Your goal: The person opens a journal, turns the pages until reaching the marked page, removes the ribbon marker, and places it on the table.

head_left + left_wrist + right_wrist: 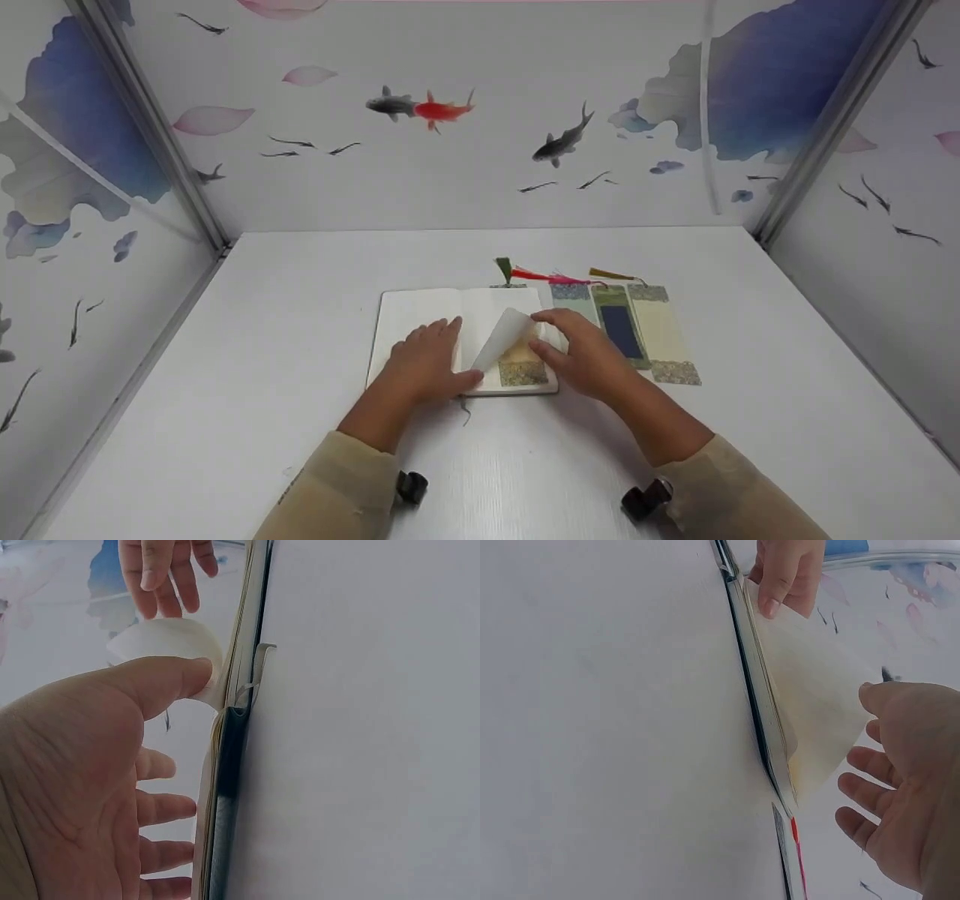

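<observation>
An open notebook (415,309) with white pages lies on the table. My left hand (426,361) rests across its left page, fingers extended, with the thumb on the right page near the lower spine. One thin leaf (504,336) stands lifted and curled from the right side. At its raised edge is my right hand (589,352), index fingertip touching or close to it and thumb apart below. Under the leaf lies a yellowish bookmark (523,373) with a patterned lower band, partly hidden. A green tassel (503,268) shows beyond the notebook's top edge.
Right of the notebook lie a pale blue bookmark (571,294), a green one with a dark blue panel (621,330), and a cream one (664,330). Red and brown tassels lie behind them. A ribbon (466,411) hangs from the notebook's near edge. Printed panels (480,180) enclose the table.
</observation>
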A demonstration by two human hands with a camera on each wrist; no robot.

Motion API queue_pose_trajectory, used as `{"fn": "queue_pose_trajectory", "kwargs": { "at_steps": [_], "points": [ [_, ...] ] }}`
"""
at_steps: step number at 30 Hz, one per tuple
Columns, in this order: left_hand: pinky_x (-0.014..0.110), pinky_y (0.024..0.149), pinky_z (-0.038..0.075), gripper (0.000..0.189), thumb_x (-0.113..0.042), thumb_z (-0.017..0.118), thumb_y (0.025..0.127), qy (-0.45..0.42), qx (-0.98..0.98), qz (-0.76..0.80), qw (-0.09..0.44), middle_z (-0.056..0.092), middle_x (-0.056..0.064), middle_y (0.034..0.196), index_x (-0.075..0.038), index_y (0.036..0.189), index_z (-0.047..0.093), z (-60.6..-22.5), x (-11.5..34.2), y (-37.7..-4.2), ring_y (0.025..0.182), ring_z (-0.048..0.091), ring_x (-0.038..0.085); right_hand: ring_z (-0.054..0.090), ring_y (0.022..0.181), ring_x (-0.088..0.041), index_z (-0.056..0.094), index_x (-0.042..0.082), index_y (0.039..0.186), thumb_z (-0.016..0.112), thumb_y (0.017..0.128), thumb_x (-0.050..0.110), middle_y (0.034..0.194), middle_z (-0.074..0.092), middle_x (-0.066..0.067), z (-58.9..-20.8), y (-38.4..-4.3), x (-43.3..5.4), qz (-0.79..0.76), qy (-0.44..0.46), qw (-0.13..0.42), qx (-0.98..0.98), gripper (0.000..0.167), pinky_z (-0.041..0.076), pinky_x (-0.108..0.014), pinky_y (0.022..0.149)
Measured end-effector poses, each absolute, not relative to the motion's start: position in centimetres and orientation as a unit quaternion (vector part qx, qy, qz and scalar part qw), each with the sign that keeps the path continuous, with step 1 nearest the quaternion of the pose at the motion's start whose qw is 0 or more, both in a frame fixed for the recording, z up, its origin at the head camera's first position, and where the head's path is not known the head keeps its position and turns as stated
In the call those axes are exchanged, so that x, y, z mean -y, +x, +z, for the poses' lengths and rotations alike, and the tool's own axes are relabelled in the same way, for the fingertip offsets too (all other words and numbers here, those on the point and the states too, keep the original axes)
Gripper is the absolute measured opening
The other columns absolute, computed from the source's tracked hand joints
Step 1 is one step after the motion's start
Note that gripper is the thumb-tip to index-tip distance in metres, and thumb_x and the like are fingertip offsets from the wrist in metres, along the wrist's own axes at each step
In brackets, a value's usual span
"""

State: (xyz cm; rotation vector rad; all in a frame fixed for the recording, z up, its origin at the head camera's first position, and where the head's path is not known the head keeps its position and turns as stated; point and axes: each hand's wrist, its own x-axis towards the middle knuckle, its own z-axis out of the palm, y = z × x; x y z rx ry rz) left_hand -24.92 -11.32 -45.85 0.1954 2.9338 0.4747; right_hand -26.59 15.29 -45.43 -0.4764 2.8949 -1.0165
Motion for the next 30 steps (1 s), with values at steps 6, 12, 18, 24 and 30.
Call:
{"fn": "queue_pose_trajectory", "kwargs": {
  "at_steps": [6,12,18,24,30],
  "points": [
    [0.062,0.128,0.035,0.107,-0.061,0.074,0.093,0.069,-0.980,0.182,0.049,0.036,0.009,0.176,-0.021,0.174,0.017,-45.8,11.3,-25.0,0.163,0.035,0.034,0.037,0.162,-0.036,0.054,0.028,0.158,0.072,0.103,0.040,0.171,0.045,-0.003,-45.6,-26.7,-15.4,-0.326,-0.168,0.021,-0.930,0.059,0.035,-0.063,0.127],
    [0.064,0.125,0.039,0.115,-0.056,0.080,0.090,0.068,-0.979,0.190,-0.006,0.022,0.008,0.180,-0.026,0.175,0.008,-45.7,11.2,-25.1,0.163,0.033,0.035,0.031,0.165,-0.034,0.055,0.024,0.158,0.078,0.099,0.036,0.177,0.034,0.004,-45.9,-26.7,-15.5,-0.315,-0.195,0.049,-0.927,0.064,0.033,-0.061,0.130],
    [0.064,0.125,0.037,0.126,-0.055,0.084,0.087,0.067,-0.979,0.183,-0.068,0.006,0.007,0.182,-0.030,0.174,-0.003,-45.8,11.2,-25.2,0.166,0.023,0.038,0.026,0.167,-0.033,0.058,0.023,0.155,0.084,0.095,0.027,0.178,0.030,0.003,-46.4,-26.7,-15.6,-0.276,-0.224,0.081,-0.931,0.066,0.028,-0.060,0.132],
    [0.063,0.131,0.029,0.124,-0.053,0.085,0.086,0.063,-0.981,0.163,-0.080,-0.001,0.006,0.183,-0.030,0.174,0.000,-45.4,11.2,-25.1,0.169,0.012,0.038,0.023,0.168,-0.035,0.059,0.021,0.154,0.083,0.095,0.023,0.178,0.032,-0.002,-46.7,-26.9,-15.6,-0.261,-0.233,0.100,-0.931,0.064,0.026,-0.060,0.133],
    [0.064,0.132,0.023,0.113,-0.048,0.082,0.087,0.062,-0.985,0.142,-0.070,-0.001,0.005,0.183,-0.032,0.174,0.011,-45.2,11.4,-25.2,0.170,0.006,0.036,0.025,0.166,-0.038,0.061,0.016,0.153,0.083,0.095,0.021,0.177,0.034,-0.006,-46.7,-27.0,-15.6,-0.264,-0.238,0.105,-0.929,0.062,0.026,-0.060,0.133]
  ]
}}
